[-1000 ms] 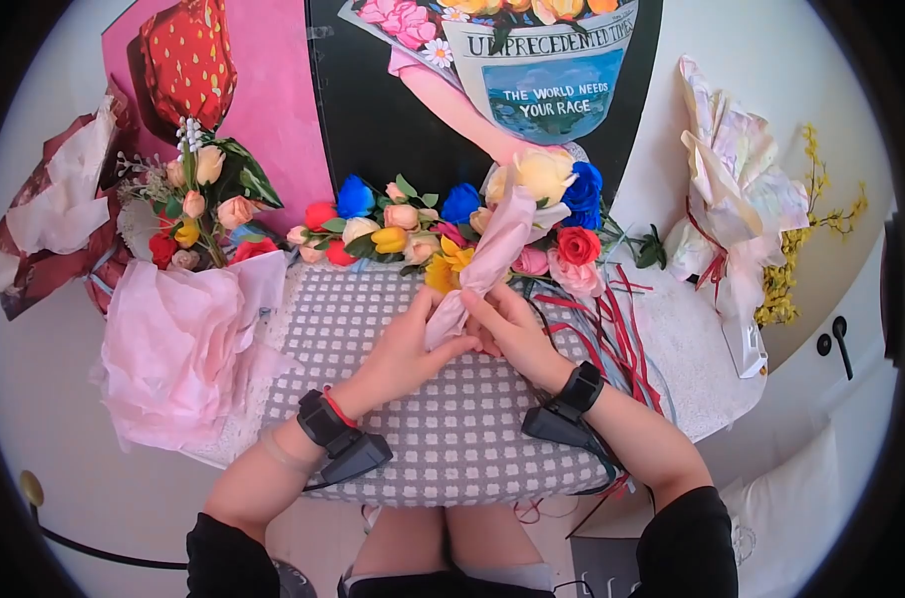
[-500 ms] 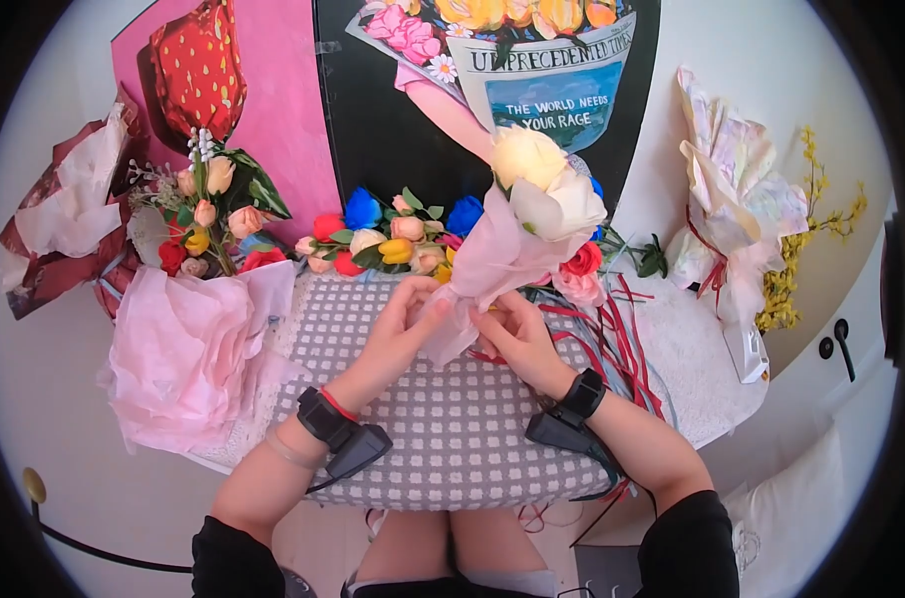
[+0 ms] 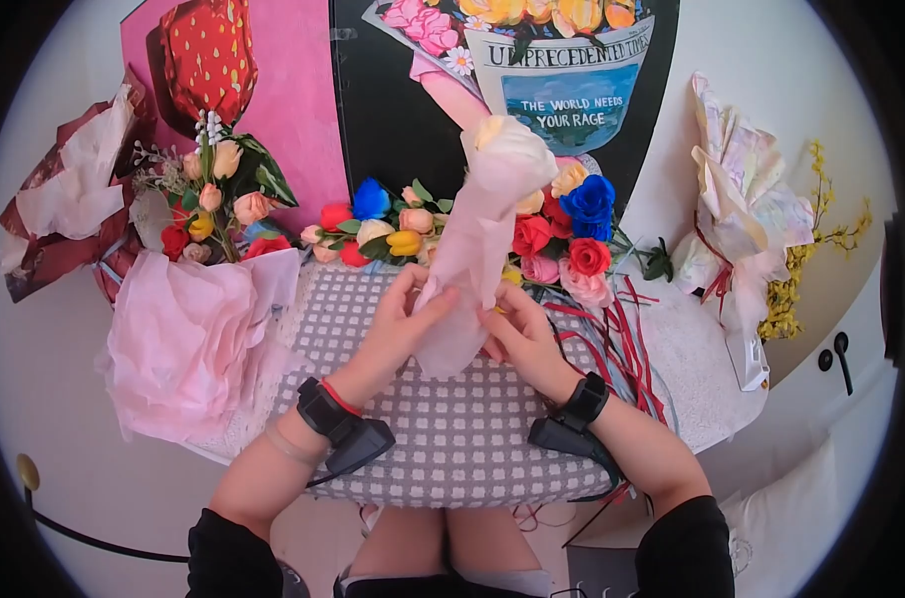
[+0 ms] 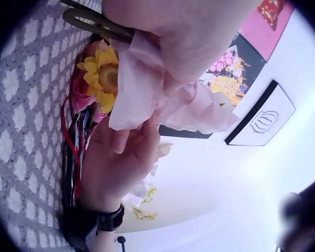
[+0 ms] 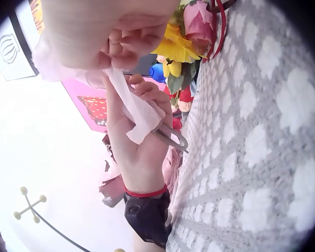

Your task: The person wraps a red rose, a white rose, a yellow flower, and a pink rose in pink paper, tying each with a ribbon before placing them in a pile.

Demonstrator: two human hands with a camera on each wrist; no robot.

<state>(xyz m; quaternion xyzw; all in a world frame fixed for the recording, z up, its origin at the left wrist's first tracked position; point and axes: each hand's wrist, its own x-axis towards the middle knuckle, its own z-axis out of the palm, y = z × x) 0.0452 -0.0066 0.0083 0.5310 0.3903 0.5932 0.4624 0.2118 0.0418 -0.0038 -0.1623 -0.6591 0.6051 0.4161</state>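
Pink tissue paper (image 3: 462, 259) is wrapped in a narrow cone around white roses (image 3: 512, 149), whose heads stand out at the top. My left hand (image 3: 405, 324) grips the cone's lower part from the left, fingers curled behind it. From the other side, my right hand (image 3: 527, 334) pinches the paper's edge. The right wrist view shows the right fingertips (image 5: 118, 55) at the paper, above the left palm. A dull grey-green bent loop (image 5: 173, 139) sticks out below the left hand. The stems inside the paper are hidden.
Loose artificial flowers (image 3: 403, 242) lie along the back of the grey-and-white checked cloth (image 3: 443, 439). Pink tissue sheets (image 3: 183, 349) are piled at left, near a bouquet in dark red wrapping (image 3: 74, 209). Red and grey ribbons (image 3: 627, 339) trail at right, beside another wrapped bouquet (image 3: 742, 209).
The wrapped roses have turned from leaning right and away to nearly upright, and the paper has gone from spread wide to a narrow cone. Both hands stay near the same spot.
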